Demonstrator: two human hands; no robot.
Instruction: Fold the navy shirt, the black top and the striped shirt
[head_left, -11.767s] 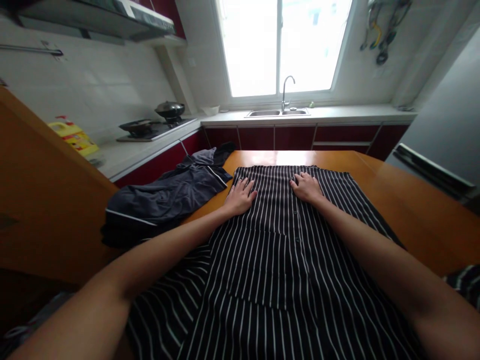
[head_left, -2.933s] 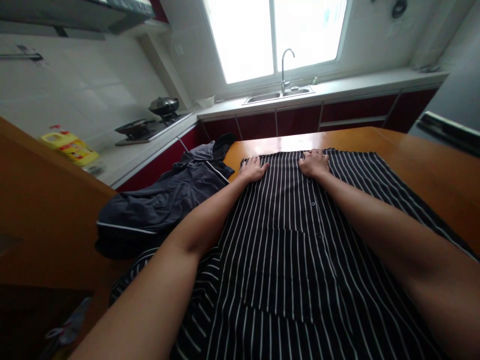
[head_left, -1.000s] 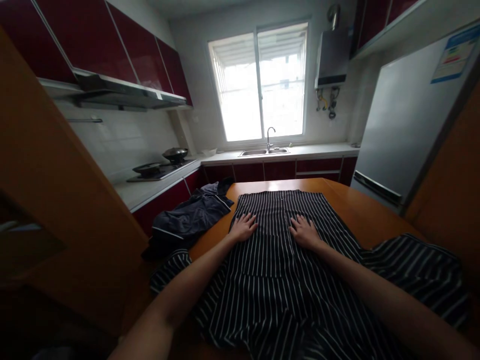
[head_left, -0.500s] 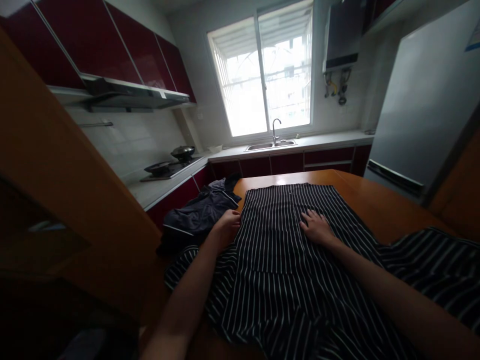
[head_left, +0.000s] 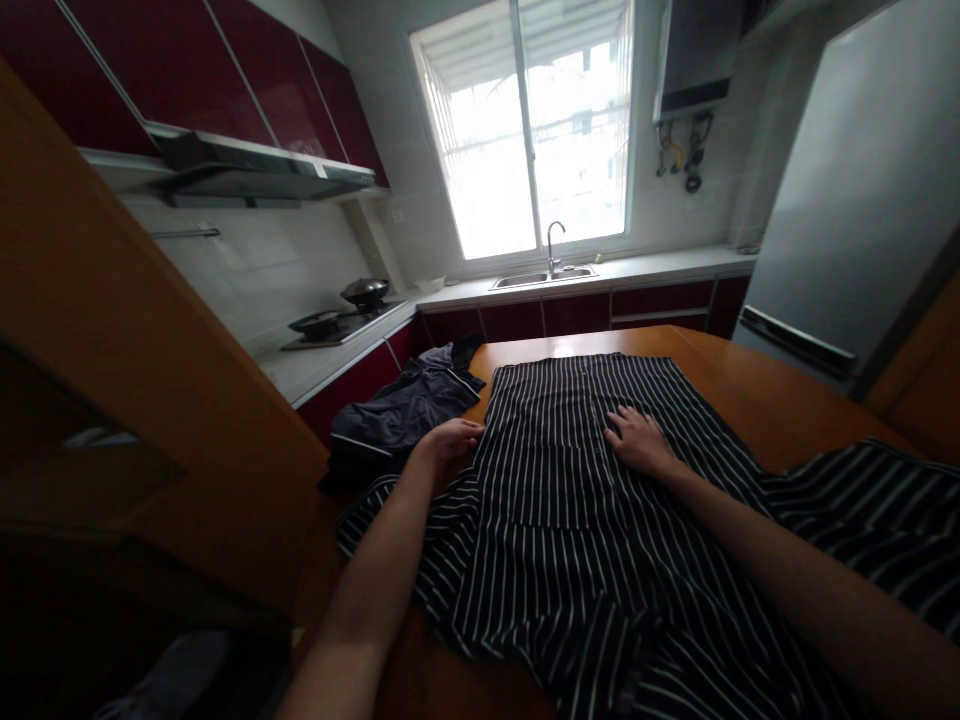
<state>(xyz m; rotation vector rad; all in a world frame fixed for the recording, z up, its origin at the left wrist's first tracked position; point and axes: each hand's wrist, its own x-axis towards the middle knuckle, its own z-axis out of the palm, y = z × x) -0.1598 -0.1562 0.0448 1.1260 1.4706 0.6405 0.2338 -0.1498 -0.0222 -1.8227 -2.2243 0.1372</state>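
Observation:
A black shirt with thin white stripes lies spread on the wooden table, its hem toward the window and its collar end bunched near me. One sleeve reaches out to the right, and the other is crumpled under my left forearm. My left hand is closed at the shirt's left edge, with fingertips pinching the cloth there. Flat on the shirt front, right of its middle, rests my right hand with its fingers slightly spread.
Dark grey clothes with white piping lie heaped at the table's left side. The wooden table has a rounded far right edge. Beyond are a sink, a stove with pans and a fridge. A wooden panel stands at left.
The view has tipped slightly downward. Both hands keep nearly the same places on the shirt, which lies as before.

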